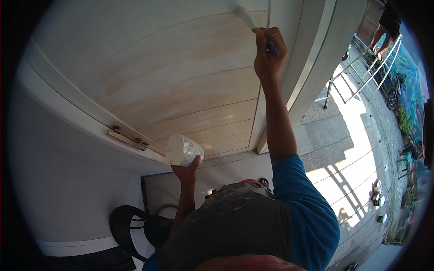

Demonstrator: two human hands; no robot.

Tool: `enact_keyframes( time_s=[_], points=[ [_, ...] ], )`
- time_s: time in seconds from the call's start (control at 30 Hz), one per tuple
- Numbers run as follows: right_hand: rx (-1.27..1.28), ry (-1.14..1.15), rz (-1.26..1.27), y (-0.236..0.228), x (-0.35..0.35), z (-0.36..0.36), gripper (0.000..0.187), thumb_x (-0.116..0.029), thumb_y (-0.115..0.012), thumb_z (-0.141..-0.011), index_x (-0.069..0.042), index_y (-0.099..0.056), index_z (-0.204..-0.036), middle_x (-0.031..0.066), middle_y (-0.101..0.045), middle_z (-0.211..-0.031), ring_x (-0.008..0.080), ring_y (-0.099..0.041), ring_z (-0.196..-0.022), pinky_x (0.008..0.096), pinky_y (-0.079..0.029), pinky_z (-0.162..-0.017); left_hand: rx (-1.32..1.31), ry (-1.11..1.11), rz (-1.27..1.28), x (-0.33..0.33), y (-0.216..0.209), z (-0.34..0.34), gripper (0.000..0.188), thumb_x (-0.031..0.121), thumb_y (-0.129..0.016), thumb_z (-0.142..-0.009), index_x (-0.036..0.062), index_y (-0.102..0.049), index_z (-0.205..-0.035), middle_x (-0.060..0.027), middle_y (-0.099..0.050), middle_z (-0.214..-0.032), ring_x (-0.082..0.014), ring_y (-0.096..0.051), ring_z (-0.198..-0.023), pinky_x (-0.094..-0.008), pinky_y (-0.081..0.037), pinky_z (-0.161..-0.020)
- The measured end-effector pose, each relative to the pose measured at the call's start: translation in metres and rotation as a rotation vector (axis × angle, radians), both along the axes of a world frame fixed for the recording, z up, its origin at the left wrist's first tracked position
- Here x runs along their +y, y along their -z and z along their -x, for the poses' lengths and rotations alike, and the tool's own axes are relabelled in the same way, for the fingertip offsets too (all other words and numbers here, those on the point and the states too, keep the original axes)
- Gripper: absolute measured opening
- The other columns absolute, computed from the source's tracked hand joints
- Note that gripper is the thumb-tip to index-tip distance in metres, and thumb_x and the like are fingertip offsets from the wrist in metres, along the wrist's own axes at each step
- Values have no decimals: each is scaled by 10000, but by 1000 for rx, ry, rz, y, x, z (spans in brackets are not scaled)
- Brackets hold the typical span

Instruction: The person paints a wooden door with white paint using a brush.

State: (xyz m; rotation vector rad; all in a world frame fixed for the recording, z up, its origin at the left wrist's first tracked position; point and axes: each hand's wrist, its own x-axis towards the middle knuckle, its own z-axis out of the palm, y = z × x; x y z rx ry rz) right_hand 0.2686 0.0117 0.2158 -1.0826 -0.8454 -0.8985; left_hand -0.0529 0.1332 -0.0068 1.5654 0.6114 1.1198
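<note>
My right hand (270,54) is raised high and closed round the handle of a paintbrush (245,18). The brush's pale bristles touch or nearly touch the upper right of a grooved door panel (194,67). White paint covers the panel's upper part, while brownish streaks show through lower down. Lower and to the left, my left hand (185,170) grips a round white-smeared paint tub (184,151) from beneath. The tub is tilted, with its pale top facing the door; I cannot tell how much paint is inside.
A metal door handle (127,138) with its plate sits left of the tub. Below it stands a black chair (131,230). On the right, beyond the frame, a sunlit pavement (339,180) runs outside. A person stands on a metal scaffold (361,72) near a parked motorcycle (392,97).
</note>
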Motion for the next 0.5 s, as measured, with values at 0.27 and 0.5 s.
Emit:
enact_keyframes(
  time_s=[0.27, 0.5],
  points=[
    [-63, 214, -11, -4, 0, -2, 26, -11, -660, -895, -6, -676, -875, 83, -575, -781, 213, -540, -691, 343, -431, -606, 20, 87, -4, 15, 5, 11, 747, 99, -896, -598, 1, -551, -1253, -113, -624, -1173, -231, -626, -1067, -383, -508, -944],
    [70, -100, 15, -9, 17, 10, 103, -58, -623, -960, 13, -666, -897, 64, -652, -853, 91, -543, -697, 246, -444, -633, -5, 133, 23, 15, -4, 15, 742, 56, -872, -610, 0, -539, -1271, -114, -622, -1175, -232, -622, -1076, -383, -503, -963]
  ],
)
